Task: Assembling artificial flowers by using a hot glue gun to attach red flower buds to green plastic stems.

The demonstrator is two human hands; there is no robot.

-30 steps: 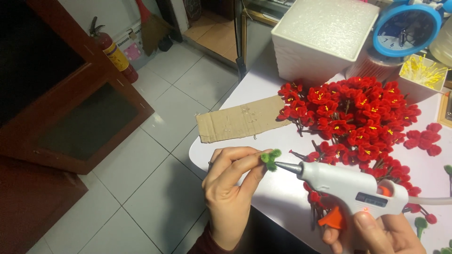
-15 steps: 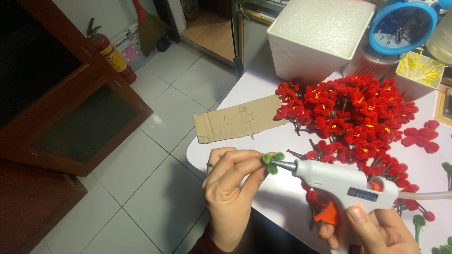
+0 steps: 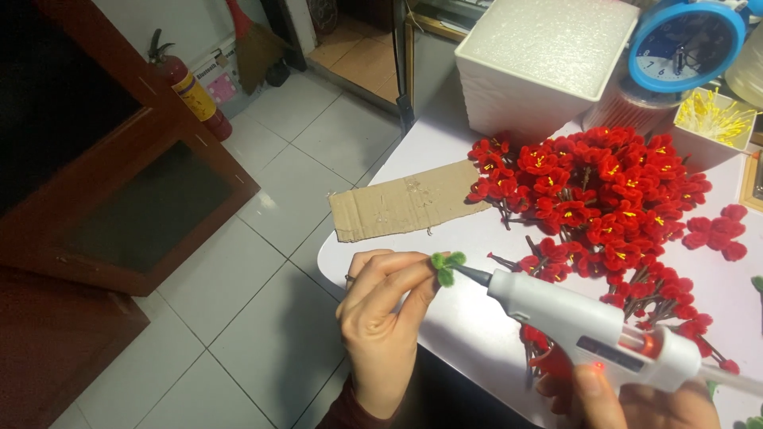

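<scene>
We pinch a small green leaf (image 3: 447,266) in our left hand (image 3: 381,318), over the surface's near edge. Our right hand (image 3: 636,401) grips a white glue gun (image 3: 592,330), its nozzle touching the leaf. The pale surface (image 3: 469,326) carries a cardboard strip (image 3: 405,206) and a heap of red flowers (image 3: 604,199). Beyond stand a white foam box (image 3: 540,59) and a blue clock (image 3: 683,44). The floor (image 3: 262,318) is grey tile; a red fire extinguisher (image 3: 191,91) leans by a dark wooden cabinet (image 3: 119,175).

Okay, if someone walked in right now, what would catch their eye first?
Probably the heap of red flowers across the table's middle. Next, at the near edge, the left hand pinching a small green leaf piece against the nozzle of a white glue gun, gripped by the right hand.
</scene>
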